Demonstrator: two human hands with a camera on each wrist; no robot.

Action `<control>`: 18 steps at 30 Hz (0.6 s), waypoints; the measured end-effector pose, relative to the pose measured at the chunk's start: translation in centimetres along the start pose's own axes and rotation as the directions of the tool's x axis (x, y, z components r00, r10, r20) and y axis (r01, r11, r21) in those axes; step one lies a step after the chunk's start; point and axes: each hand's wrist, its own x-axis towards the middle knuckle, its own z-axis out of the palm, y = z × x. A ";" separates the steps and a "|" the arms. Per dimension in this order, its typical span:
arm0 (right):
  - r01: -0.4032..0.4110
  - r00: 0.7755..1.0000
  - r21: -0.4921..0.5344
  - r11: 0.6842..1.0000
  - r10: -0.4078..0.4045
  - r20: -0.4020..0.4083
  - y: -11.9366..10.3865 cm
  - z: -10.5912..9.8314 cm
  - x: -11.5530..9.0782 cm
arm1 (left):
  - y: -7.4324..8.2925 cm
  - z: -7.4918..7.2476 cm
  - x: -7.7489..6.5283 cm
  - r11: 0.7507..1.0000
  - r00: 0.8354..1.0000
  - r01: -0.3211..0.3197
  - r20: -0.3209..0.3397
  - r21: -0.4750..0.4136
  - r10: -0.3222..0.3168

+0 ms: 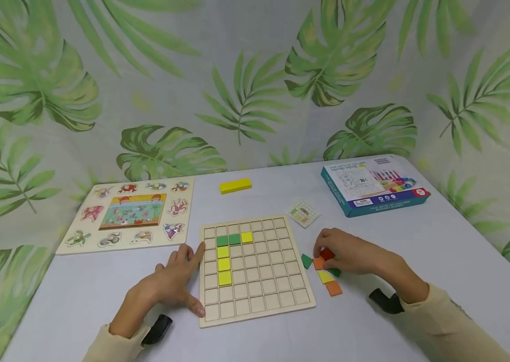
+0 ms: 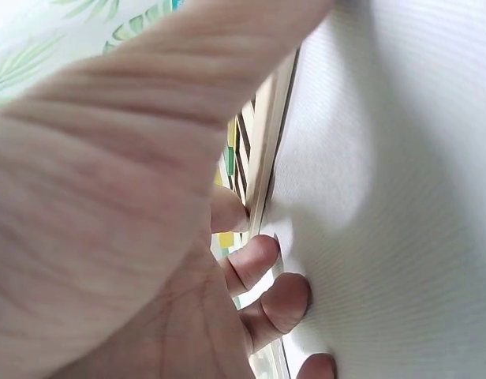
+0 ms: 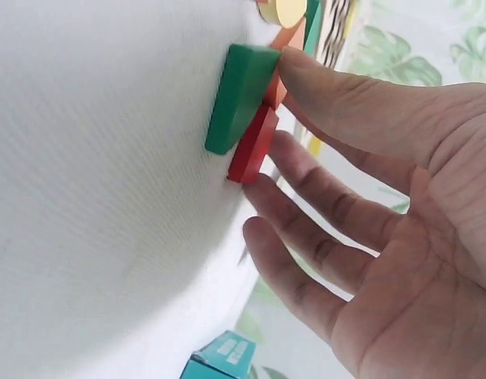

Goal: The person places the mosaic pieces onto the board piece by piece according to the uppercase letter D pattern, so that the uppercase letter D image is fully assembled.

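Observation:
A wooden grid board [image 1: 264,301] holds two green tiles [image 1: 228,240] and a yellow tile [image 1: 246,237] in one row, with three more yellow tiles [image 1: 224,264] down a column. My left hand [image 1: 171,279] rests at the board's left edge, thumb and forefinger spread along it. Right of the board, my right hand [image 1: 349,251] pinches an orange tile [image 1: 318,263] between thumb and forefinger; the forefinger's tip is mostly hidden in the right wrist view. Touching that tile are a red tile [image 3: 254,146] and a green tile [image 3: 241,99]. The other right fingers are loosely bent.
Also near the right hand lie a yellow tile [image 1: 325,276], another orange tile [image 1: 333,288] and a green one [image 1: 306,261]. Behind are a pattern card [image 1: 303,213], a yellow block [image 1: 235,186], a picture puzzle board [image 1: 182,201] and a teal game box [image 1: 374,186].

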 end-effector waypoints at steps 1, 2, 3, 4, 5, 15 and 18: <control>-0.002 1.000 0.004 1.000 0.002 0.002 0.0 0.1 0.0 | 0.0 0.0 0.0 1.000 1.000 0.004 0.004 0.006 -0.004; -0.001 1.000 0.006 1.000 0.001 0.005 -0.1 0.2 0.1 | 0.0 0.0 0.0 1.000 1.000 0.005 0.007 0.006 -0.005; -0.002 1.000 0.006 1.000 0.002 0.007 -0.1 0.2 0.1 | 0.0 -0.1 -0.1 1.000 1.000 0.004 0.011 0.006 -0.004; -0.003 1.000 0.007 1.000 0.003 0.009 -0.1 0.3 0.1 | 0.0 -0.1 -0.1 1.000 1.000 0.003 0.015 0.006 -0.003; -0.005 1.000 0.007 1.000 0.005 0.010 -0.2 0.3 0.1 | 0.0 -0.1 -0.1 1.000 1.000 0.003 0.018 0.003 -0.003; 0.076 0.995 -0.046 0.996 -0.079 -0.061 -0.4 -0.3 -0.1 | 0.5 -0.6 -0.1 1.000 1.000 0.014 0.024 0.007 -0.014; 0.110 0.992 -0.003 0.994 -0.110 -0.059 -0.4 -0.3 0.0 | 0.5 -0.6 -0.2 1.000 1.000 0.008 0.026 -0.003 -0.008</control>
